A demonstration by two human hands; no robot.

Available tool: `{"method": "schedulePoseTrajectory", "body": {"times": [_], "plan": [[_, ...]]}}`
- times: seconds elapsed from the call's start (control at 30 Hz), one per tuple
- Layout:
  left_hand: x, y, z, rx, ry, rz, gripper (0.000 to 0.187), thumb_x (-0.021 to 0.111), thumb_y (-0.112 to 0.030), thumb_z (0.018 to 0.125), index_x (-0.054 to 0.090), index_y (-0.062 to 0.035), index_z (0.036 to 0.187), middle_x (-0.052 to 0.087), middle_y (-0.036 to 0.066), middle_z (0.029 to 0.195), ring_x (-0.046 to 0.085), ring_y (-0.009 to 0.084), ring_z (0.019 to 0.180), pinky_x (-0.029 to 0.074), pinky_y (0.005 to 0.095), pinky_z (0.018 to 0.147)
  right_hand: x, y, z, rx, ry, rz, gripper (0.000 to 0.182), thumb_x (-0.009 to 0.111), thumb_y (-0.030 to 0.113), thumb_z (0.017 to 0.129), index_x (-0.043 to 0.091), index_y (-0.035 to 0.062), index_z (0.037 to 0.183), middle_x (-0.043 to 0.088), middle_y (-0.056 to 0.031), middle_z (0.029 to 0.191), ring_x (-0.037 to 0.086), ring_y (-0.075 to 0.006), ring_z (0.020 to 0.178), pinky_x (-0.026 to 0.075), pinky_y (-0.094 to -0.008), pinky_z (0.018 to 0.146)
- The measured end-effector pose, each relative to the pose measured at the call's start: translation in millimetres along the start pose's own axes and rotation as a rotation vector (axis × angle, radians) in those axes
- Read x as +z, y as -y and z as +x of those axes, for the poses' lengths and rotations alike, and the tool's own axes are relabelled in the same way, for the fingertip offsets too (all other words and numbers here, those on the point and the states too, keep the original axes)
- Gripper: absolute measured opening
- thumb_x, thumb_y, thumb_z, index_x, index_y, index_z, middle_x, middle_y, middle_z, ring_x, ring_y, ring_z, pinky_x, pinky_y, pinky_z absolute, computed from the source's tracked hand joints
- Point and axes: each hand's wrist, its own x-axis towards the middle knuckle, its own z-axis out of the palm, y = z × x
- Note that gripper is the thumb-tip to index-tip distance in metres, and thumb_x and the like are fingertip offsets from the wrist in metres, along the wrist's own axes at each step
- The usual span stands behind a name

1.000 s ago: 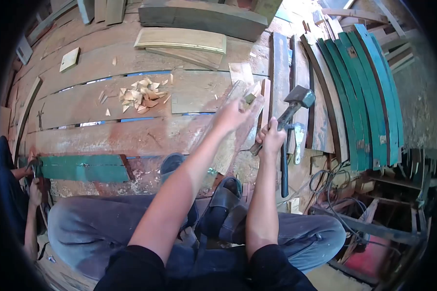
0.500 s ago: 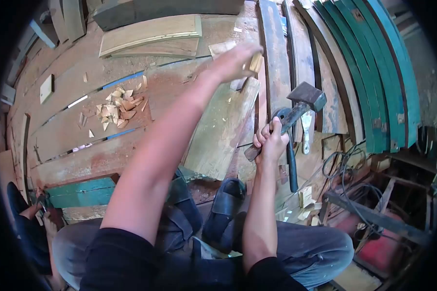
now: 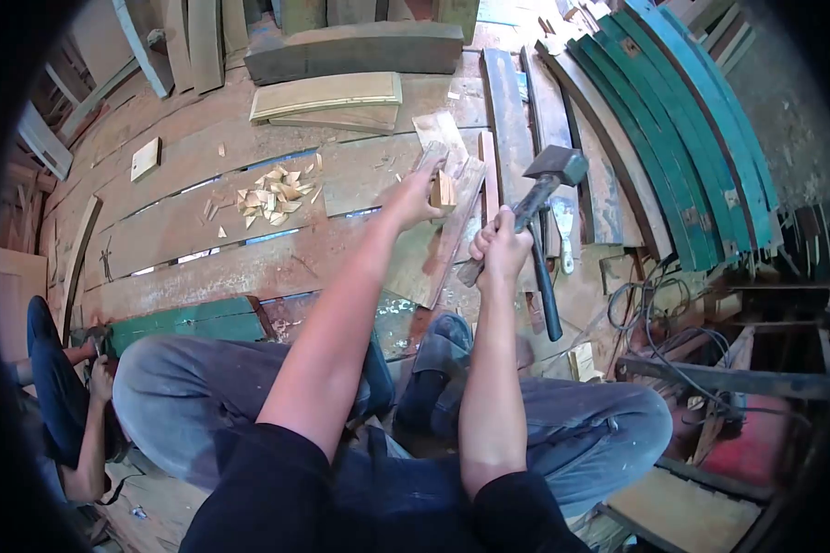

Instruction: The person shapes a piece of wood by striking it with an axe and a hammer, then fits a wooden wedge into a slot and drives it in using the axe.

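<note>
My left hand (image 3: 413, 197) is closed round a small pale wood block (image 3: 444, 192), low over a flat board (image 3: 421, 264) that lies in front of me. In my right hand (image 3: 503, 247) is a hammer (image 3: 557, 165), gripped by its handle with the heavy dark head up and to the right. Below the hammer, a tool with a long black handle (image 3: 549, 309) rests on the floor. A scraper (image 3: 565, 235) with a pale handle lies just right of it.
Small wood wedges (image 3: 275, 195) are heaped on the planks at left. Curved green slats (image 3: 682, 138) stand at right, above tangled cables (image 3: 655, 309) and a frame. Pale planks (image 3: 327, 100) lie at the back. Another person's hand (image 3: 101, 378) shows at far left.
My left hand has come down and nearer to me with the wood block, over the board. The hammer stays raised in my right hand. The view has shifted and tilted.
</note>
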Motion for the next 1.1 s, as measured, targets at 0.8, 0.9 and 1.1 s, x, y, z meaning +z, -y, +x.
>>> {"method": "schedulePoseTrajectory", "body": {"times": [0.8,0.9,1.1], "plan": [[13.9,-45.1,-75.5,0.333,-0.462,-0.054,0.067,0.076,-0.023,0.073,0.046,-0.0083,0.132,0.056,0.017,0.120,0.053,0.0330,0.114,0.042,0.0430,0.099,-50.3,-5.0,-54.8,0.249,0.211,-0.285,0.028,0.054,0.020,0.095,0.042,0.0102,0.072,0.039,0.0027,0.055,0.035,-0.0072,0.039,0.024,-0.0263,0.034],[82.8,-36.8,-112.8,0.004,-0.229,-0.949,0.031,0.060,-0.030,0.092,0.058,-0.0055,0.111,0.060,0.005,0.091,0.061,0.0158,0.076,0.049,0.0308,0.071,-41.7,-3.2,-58.6,0.276,0.269,-0.337,0.027,0.053,0.020,0.095,0.044,0.0103,0.071,0.037,0.0047,0.053,0.033,-0.0061,0.038,0.023,-0.0252,0.033],[118.9,-70.0,-155.3,-0.317,-0.003,-1.330,0.059,0.056,-0.064,0.088,0.052,-0.0116,0.114,0.058,0.003,0.093,0.059,0.0107,0.083,0.051,0.0256,0.070,-29.4,0.2,-61.0,0.054,0.180,-0.550,0.028,0.058,0.022,0.092,0.052,0.0073,0.069,0.049,0.0010,0.057,0.042,-0.0089,0.041,0.029,-0.0272,0.035]]}}
